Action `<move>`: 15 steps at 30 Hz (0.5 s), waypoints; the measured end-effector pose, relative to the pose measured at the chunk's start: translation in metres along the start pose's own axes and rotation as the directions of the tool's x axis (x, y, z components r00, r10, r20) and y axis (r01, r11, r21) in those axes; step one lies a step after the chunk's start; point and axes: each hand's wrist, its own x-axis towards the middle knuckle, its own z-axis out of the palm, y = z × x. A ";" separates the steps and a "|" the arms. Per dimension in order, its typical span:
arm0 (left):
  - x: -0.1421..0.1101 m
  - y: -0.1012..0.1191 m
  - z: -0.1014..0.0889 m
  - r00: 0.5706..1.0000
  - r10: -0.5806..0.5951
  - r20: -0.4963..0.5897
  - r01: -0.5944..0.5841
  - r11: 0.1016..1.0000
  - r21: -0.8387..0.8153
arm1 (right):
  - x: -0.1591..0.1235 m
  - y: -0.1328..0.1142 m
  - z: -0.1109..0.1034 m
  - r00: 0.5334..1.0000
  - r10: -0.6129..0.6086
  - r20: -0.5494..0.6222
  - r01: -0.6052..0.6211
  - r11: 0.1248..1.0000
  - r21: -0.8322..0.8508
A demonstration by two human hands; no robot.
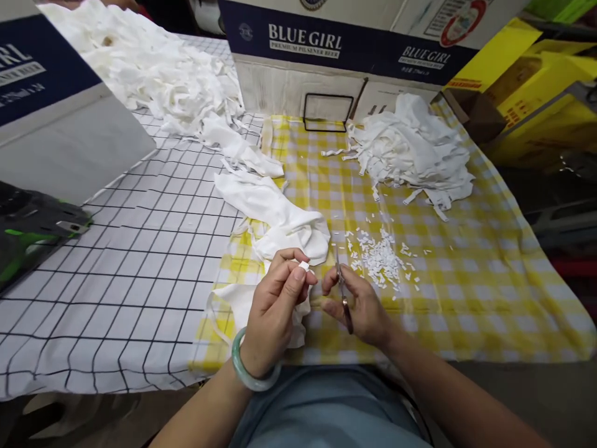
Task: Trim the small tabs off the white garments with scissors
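Note:
My left hand, with a green bangle at the wrist, is closed in a pinch on the strap end of a white fabric piece. The rest of that piece hangs below and beside the hand. In my right hand is a small pair of scissors, blades pointing away from me, a little right of the pinched strap end and apart from it. Another white fabric piece lies just beyond my left hand. Small white cut-off bits are scattered past my right hand.
A heap of white fabric pieces lies at the back left, and a smaller pile at the back right. Beer cartons and a black wire stand line the back. Yellow bags stand at the right.

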 end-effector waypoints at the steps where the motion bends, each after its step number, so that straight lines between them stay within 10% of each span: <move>1: 0.000 -0.003 0.003 1.000 -0.004 0.013 0.004 1.000 0.023 | -0.001 0.000 -0.011 1.000 -0.008 0.002 0.008 0.997 -0.075; 15: 0.006 -0.016 0.026 0.979 0.109 0.172 -0.162 0.927 0.337 | -0.013 0.001 -0.045 0.977 0.168 0.130 -0.124 0.948 -0.292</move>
